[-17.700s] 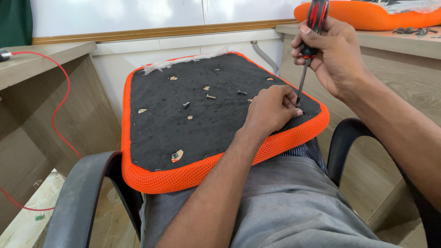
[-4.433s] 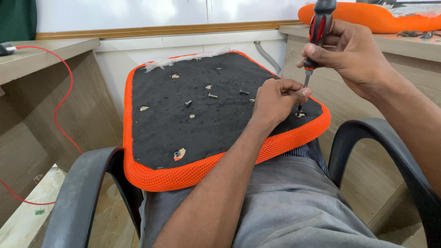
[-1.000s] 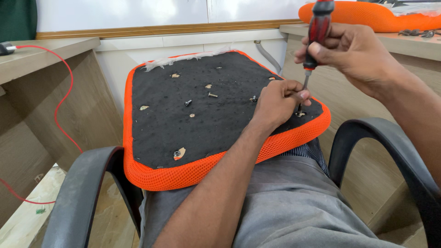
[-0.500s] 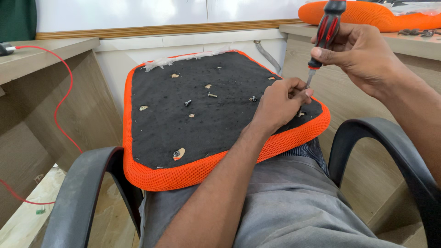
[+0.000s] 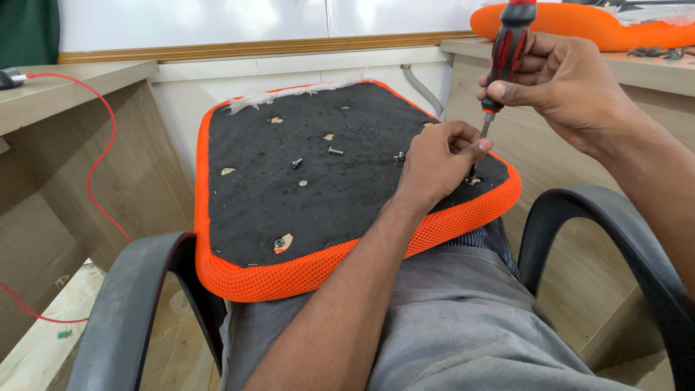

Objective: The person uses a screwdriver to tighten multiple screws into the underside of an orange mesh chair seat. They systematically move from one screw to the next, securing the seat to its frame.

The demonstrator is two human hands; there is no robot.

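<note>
An orange mesh seat cushion (image 5: 311,271) lies upside down on my lap, its black underside (image 5: 340,195) facing up. My right hand (image 5: 565,87) grips a red and black screwdriver (image 5: 507,51), held nearly upright with its tip at the cushion's right corner. My left hand (image 5: 438,163) rests on the black underside, fingers pinched around the screwdriver's shaft near the tip. What lies under the tip is hidden by my fingers. Loose screws (image 5: 334,150) lie on the black fabric.
I sit in a chair with black armrests (image 5: 123,304) on both sides. A wooden desk (image 5: 65,80) with a red cable (image 5: 98,159) stands on the left. Another orange cushion (image 5: 579,22) lies on the counter at the upper right.
The screwdriver handle has tilted and shifted slightly in my right hand as it turns. My left hand stays at the tip, and the cushion has not moved.
</note>
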